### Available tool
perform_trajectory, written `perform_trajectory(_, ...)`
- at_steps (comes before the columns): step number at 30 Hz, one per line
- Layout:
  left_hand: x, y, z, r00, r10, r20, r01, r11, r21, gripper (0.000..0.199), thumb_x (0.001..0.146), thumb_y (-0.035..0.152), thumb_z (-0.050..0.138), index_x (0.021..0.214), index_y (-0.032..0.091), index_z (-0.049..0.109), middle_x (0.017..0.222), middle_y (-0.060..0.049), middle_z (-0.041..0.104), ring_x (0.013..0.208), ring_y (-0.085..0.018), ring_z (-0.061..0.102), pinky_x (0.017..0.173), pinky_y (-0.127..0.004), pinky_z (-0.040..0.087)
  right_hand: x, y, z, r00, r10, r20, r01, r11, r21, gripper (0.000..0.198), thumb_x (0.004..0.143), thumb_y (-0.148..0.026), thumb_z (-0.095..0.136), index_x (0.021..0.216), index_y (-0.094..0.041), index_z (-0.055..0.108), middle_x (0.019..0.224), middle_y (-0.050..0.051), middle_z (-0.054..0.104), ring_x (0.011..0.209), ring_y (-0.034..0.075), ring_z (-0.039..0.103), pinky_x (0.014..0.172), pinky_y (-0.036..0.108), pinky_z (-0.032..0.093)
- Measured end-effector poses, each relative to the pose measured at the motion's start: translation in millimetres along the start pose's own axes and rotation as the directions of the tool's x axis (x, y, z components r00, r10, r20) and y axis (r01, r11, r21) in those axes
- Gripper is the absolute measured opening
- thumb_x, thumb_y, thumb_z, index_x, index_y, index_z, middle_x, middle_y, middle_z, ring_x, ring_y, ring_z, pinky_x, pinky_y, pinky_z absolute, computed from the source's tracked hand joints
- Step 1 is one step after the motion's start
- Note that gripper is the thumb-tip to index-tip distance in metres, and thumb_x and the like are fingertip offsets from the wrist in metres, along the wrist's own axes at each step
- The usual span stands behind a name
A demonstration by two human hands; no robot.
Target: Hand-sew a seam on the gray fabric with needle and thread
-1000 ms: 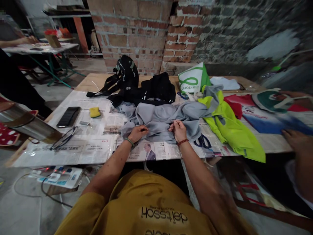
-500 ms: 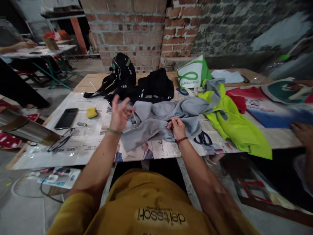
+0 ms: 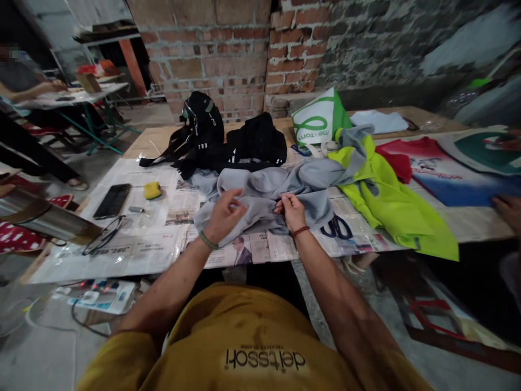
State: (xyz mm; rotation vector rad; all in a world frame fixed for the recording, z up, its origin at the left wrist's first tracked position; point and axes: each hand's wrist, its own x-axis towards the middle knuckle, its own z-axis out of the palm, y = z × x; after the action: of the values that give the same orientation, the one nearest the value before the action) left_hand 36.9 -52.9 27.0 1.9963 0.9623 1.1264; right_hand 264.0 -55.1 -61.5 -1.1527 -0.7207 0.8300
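Observation:
Crumpled grey cloth [image 3: 260,187] lies across the newspaper before me, its right end meeting a lime-green garment [image 3: 391,201]. Over the cloth's front part, my right hand [image 3: 292,213] is closed in a pinch. What sits between its fingertips is too small to tell. To the left, my left hand [image 3: 224,216] hovers at the cloth with its fingers bent but apart, and I see nothing held in it. Scissors [image 3: 337,227] with dark blue handles lie just right of my right hand, blades partly hidden under the cloth.
Black bags [image 3: 256,140] and a white-green bag [image 3: 319,119] stand along the back. On the left are a phone [image 3: 112,201], a yellow sponge [image 3: 152,190], glasses [image 3: 103,236] and a metal flask [image 3: 52,214]. Another person's hand [image 3: 507,209] rests by a red-blue cloth [image 3: 439,174].
My left hand has come down and to the right, from raised with spread fingers to low over the grey cloth. My right hand keeps its pinch in nearly the same place.

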Motion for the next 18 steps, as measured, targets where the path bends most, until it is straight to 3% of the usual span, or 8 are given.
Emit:
perform_trajectory(4, -37.5, -14.4, 16.1, 0.971, 0.074, 0.226, -0.145, 0.937, 0.317, 0.046, 0.077, 0.037, 0.070, 0.115, 0.016, 0.057, 0.105, -0.010, 0.061, 0.093, -0.023, 0.060, 0.082, -0.037, 0.052, -0.8, -0.8, 0.0, 1.000, -0.007, -0.004, 0.007, 1.000, -0.012, 0.032, 0.071, -0.049, 0.065, 0.080, -0.020, 0.056, 0.055, -0.008, 0.058, 0.041, 0.007, 0.054, 0.042, 0.018, 0.045)
perform_trajectory(8, -36.9, -27.8, 13.1, 0.934, 0.030, 0.357, -0.215, 0.843, 0.493, 0.043, 0.073, 0.028, 0.074, 0.111, 0.013, 0.060, 0.105, -0.013, 0.061, 0.099, -0.028, 0.059, 0.087, -0.042, 0.051, -1.5, -0.5, -0.7, 1.000, -0.016, -0.017, 0.016, 1.000, -0.020, 0.033, 0.070, -0.049, 0.066, 0.081, -0.019, 0.056, 0.055, -0.008, 0.059, 0.040, 0.007, 0.053, 0.043, 0.019, 0.046)
perform_trajectory(12, -27.8, -44.3, 8.8, 0.900, 0.034, 0.434, -0.266, 0.832, 0.487, 0.014, 0.082, 0.015, 0.059, 0.094, 0.017, 0.067, 0.097, -0.009, 0.064, 0.091, -0.021, 0.062, 0.086, -0.035, 0.051, -2.8, -1.9, -0.1, 0.999, -0.020, -0.025, 0.019, 1.000, -0.010, 0.035, 0.070, -0.049, 0.068, 0.082, -0.019, 0.056, 0.056, -0.007, 0.059, 0.040, 0.008, 0.054, 0.043, 0.020, 0.045)
perform_trajectory(18, -32.0, -69.2, 12.9, 0.919, 0.140, 0.370, -0.293, 0.869, 0.398, 0.014, 0.086, 0.016, 0.057, 0.085, 0.019, 0.071, 0.088, -0.007, 0.068, 0.086, -0.019, 0.062, 0.081, -0.033, 0.050, -3.9, -24.4, -0.9, 0.999, 0.027, 0.019, -0.029, 0.995, 0.091, 0.034, 0.068, -0.048, 0.074, 0.081, -0.022, 0.055, 0.057, -0.006, 0.058, 0.045, 0.010, 0.055, 0.046, 0.023, 0.048)
